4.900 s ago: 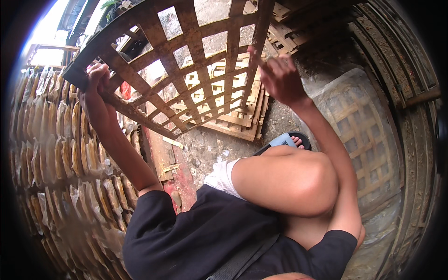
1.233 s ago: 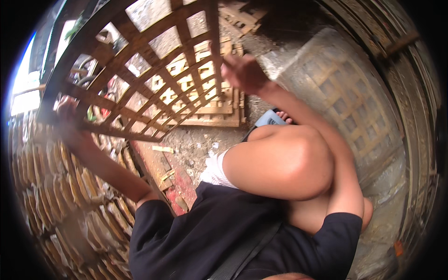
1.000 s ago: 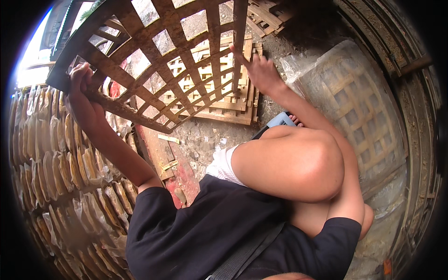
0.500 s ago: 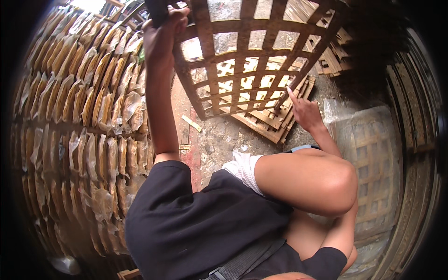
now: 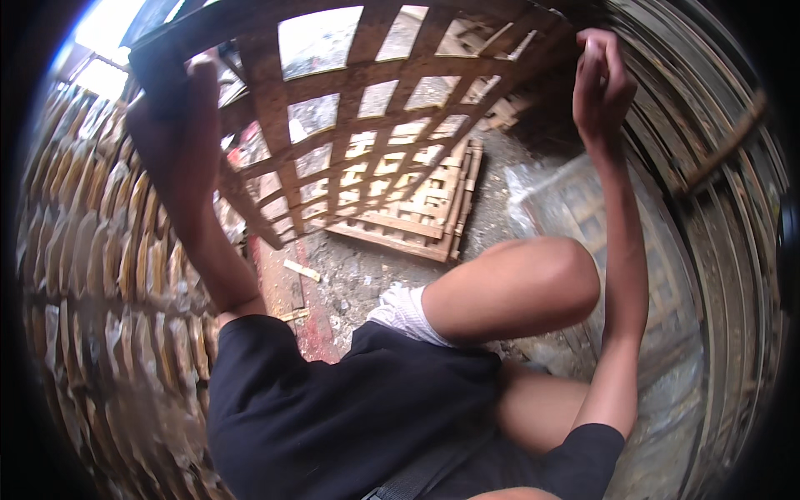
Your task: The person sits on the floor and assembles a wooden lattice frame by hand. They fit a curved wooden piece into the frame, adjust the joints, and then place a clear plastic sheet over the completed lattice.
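A wooden lattice panel (image 5: 343, 139) of crossed slats stands tilted in front of me, its upper part nearest and its lower end down by the floor. My left hand (image 5: 177, 112) is closed around the panel's upper left edge; deep shade hides part of the fingers. Raised by the panel's upper right corner is my right hand (image 5: 604, 83), its fingers loosely bent and a little apart. I see nothing held in it, and it seems clear of the panel. Behind the lattice, a low stack of lighter slatted wooden panels (image 5: 433, 229) lies on the floor.
Rows of thin, plastic-wrapped brownish pieces (image 5: 75, 237) line the left side. A plastic-covered lattice panel (image 5: 633, 250) lies at the right, beside long wooden slats (image 5: 733, 225). A small pale wood strip (image 5: 302, 270) rests on the dirty floor (image 5: 350, 292). My bent knee (image 5: 567, 279) sticks out at centre right.
The lattice panel and my left hand have shifted left in view. My right hand has risen from the panel's lower right edge to beside its upper right corner. The view has turned somewhat.
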